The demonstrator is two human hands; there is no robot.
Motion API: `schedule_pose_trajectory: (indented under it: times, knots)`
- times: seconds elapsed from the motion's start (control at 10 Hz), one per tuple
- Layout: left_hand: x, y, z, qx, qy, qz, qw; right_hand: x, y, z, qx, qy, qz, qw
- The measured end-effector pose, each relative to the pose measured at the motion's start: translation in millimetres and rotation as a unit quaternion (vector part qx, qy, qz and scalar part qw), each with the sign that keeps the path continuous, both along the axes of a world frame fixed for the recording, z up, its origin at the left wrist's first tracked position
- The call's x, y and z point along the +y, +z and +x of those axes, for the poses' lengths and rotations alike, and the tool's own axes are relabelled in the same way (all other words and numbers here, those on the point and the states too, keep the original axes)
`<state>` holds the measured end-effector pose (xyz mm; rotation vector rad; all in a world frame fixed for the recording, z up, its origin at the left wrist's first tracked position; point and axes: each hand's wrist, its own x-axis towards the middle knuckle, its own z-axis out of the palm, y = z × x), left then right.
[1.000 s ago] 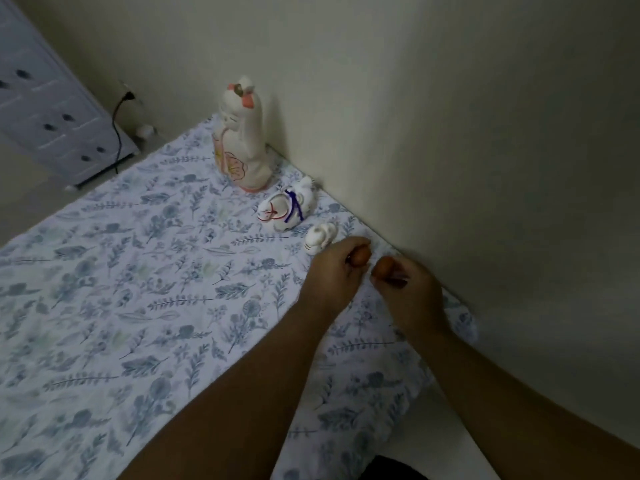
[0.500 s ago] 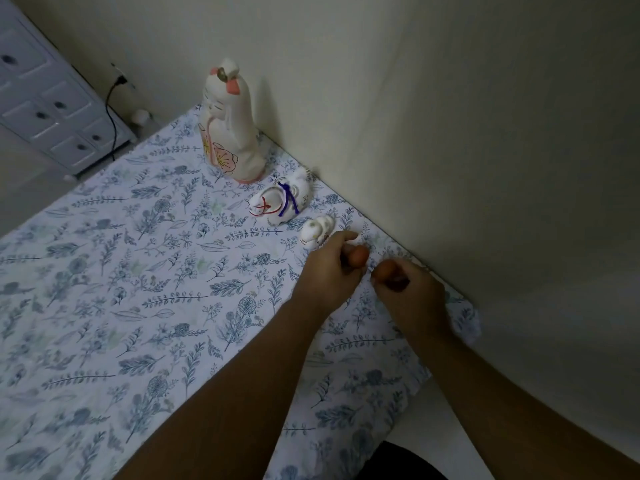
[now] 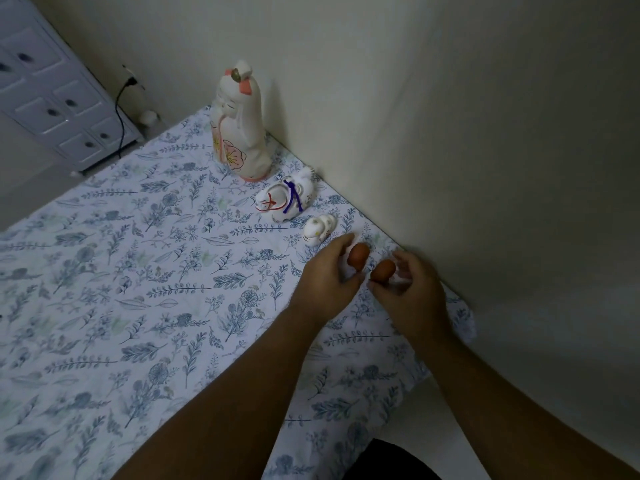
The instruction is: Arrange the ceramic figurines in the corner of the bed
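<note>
Three white ceramic figurines stand in a row along the wall on the floral bed sheet [image 3: 138, 289]. The tall figurine [image 3: 239, 126] with pink flowers is farthest. A middle one [image 3: 285, 199] carries red and purple cords. A small white one [image 3: 319, 229] comes nearest. Just in front of it, my left hand [image 3: 329, 275] pinches a small brown egg-shaped figurine [image 3: 358, 255]. My right hand [image 3: 407, 289] pinches a second brown figurine [image 3: 383, 270] beside it, low over the sheet. Their undersides are hidden by my fingers.
A cream wall [image 3: 450, 133] runs along the bed's right edge. A white drawer cabinet [image 3: 52, 98] stands at the far left, with a black cable [image 3: 119, 109] plugged into the wall beside it. The bed's corner [image 3: 464, 327] lies to the right of my right hand.
The view has tilted, so the figurines sit slightly higher in frame. Both hands stay in place by the wall; my fingers have loosened a little around the two brown pieces.
</note>
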<state>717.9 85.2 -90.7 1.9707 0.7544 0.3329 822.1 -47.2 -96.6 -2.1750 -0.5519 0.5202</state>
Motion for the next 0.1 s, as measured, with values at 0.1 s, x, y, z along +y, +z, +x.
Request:
schedule_pose_trajectory:
  times: [0.1]
  knots:
    - [-3.5,13.3,-26.8,-0.014,0.041,0.034,0.998,-2.8,22.3,-8.6,-0.075,-0.004,-0.002,0.997]
